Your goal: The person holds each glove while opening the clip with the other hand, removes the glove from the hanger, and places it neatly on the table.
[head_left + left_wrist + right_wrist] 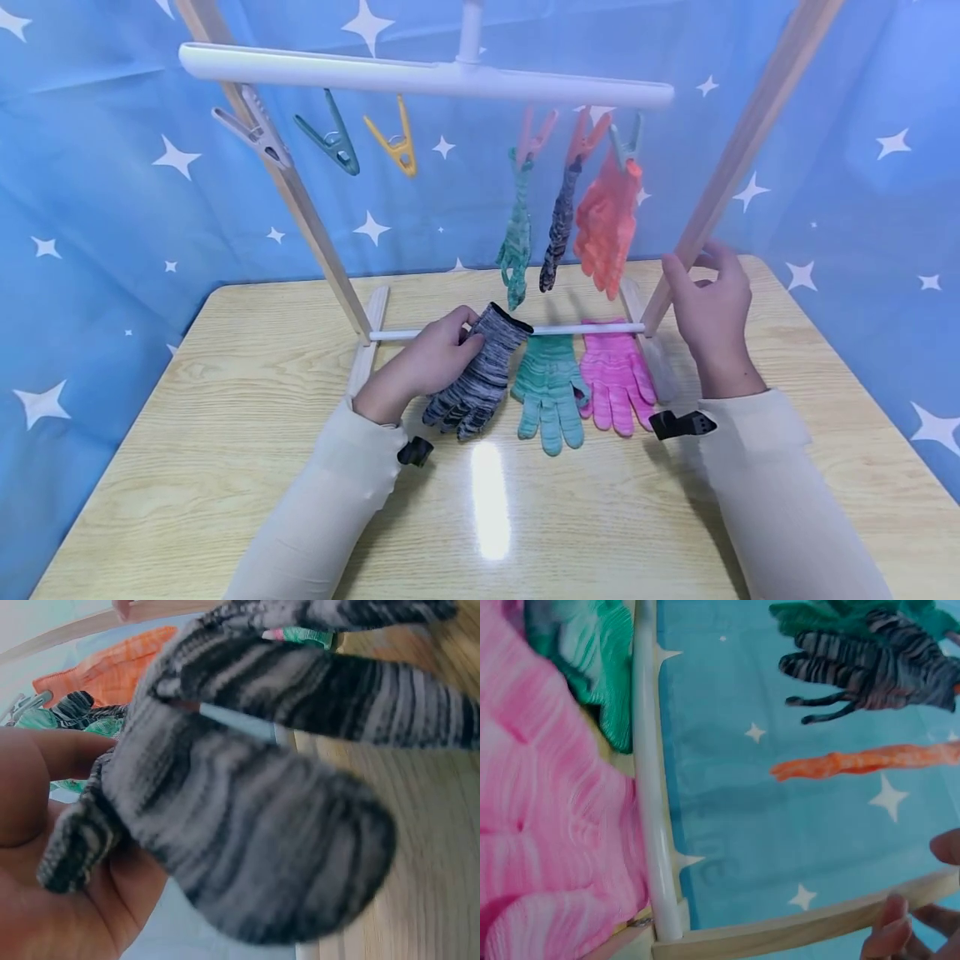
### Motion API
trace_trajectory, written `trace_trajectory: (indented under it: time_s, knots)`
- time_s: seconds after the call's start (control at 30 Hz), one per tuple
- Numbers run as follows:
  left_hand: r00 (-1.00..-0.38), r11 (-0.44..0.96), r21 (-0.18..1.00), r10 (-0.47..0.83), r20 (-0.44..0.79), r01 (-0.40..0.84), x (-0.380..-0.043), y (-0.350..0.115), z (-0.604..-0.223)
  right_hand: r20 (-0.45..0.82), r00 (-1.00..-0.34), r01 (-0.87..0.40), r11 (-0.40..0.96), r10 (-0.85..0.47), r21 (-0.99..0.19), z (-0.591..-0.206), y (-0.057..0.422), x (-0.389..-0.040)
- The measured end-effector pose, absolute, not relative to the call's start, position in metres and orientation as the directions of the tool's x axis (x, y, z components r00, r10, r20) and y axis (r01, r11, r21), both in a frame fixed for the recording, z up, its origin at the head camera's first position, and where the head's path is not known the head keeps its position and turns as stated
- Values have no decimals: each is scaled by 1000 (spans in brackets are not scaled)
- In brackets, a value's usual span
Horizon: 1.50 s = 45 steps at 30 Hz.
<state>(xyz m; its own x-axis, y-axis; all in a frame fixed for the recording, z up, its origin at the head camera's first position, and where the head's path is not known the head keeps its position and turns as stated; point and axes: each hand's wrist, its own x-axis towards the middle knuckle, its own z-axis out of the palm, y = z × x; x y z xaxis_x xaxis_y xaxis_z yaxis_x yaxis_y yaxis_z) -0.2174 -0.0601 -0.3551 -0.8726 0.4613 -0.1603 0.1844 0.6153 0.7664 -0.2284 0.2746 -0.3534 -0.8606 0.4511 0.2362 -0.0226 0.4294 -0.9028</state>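
My left hand [442, 354] pinches a black-and-grey striped knit glove [480, 375] near its black cuff. In the left wrist view the glove [255, 817] fills much of the picture, its fingers hanging away from the palm. On the right, my right hand [712, 308] holds a wooden upright [738, 162] between thumb and fingers, also visible in the right wrist view [810, 919]. Between the hands, a green glove [551, 387] and a pink glove [617, 375] lie flat on the table, below the white lower rod [588, 328].
A white bar [420, 79] crosses above, carrying grey [258, 133], dark green [335, 142] and yellow clothespins [397, 142] without gloves. On its right, clothespins hold a green glove [517, 233], a dark striped glove [560, 225] and an orange glove [607, 225]. Another wooden upright [303, 204] stands left.
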Motion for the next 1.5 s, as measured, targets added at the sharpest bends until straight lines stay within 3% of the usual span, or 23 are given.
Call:
trace_trajectory:
  time_s: [0.27, 0.53, 0.9, 1.5]
  knots:
    - [-862, 609, 779, 466, -200, 148, -216, -61, -353, 189, -882, 46, 479, 432, -877, -359, 277, -231]
    - [-853, 550, 825, 486, -191, 129, -219, -64, -357, 241, -878, 27, 548, 413, -836, -360, 278, -234]
    - [-794, 579, 804, 549, -262, 135, -222, -65, -360, 228, -885, 38, 550, 406, -834, -359, 279, -232]
    - [-795, 779, 580, 499, -346, 236, -224, -67, -371, 263, -875, 22, 576, 407, -817, -362, 279, -233]
